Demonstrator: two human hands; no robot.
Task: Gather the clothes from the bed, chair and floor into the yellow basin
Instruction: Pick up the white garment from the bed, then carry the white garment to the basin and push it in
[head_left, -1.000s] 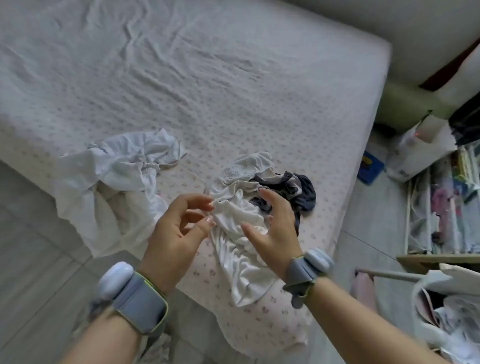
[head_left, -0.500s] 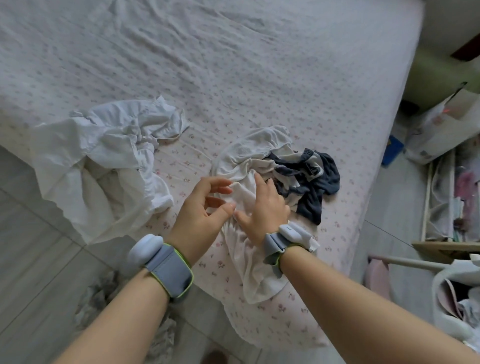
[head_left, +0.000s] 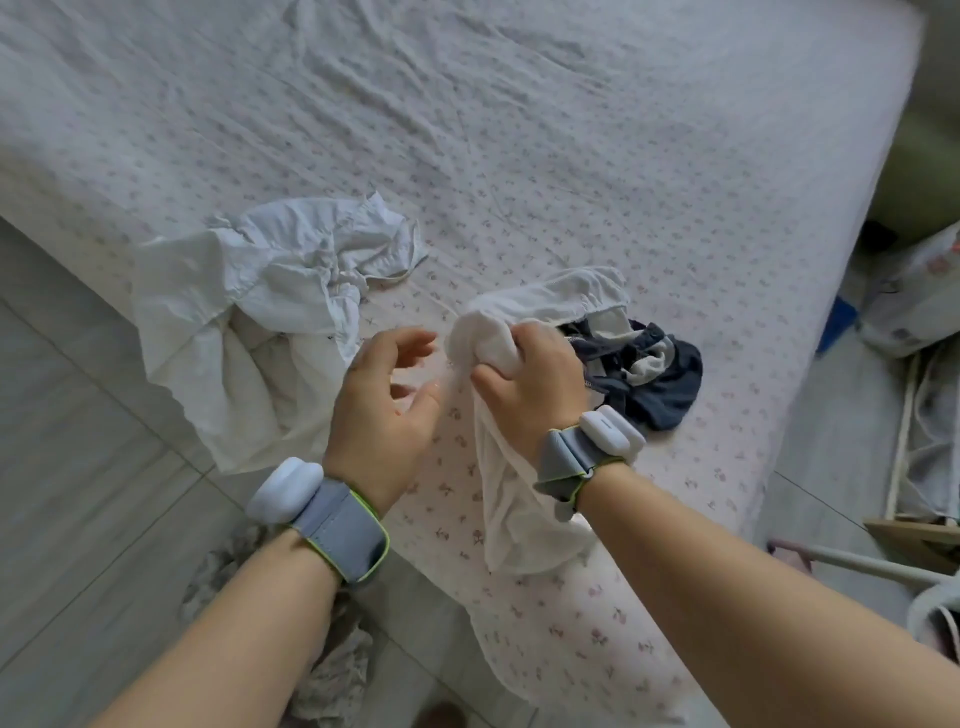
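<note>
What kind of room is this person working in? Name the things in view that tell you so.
Most likely a bedroom: a bed with a flower-print sheet fills the view, clothes lie on it, such as a white garment and a dark garment, and the floor is tiled.

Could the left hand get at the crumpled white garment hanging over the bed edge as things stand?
Probably yes. The left hand is open and holds nothing, and the white garment lies just to its left on the bed, with nothing between them.
</note>
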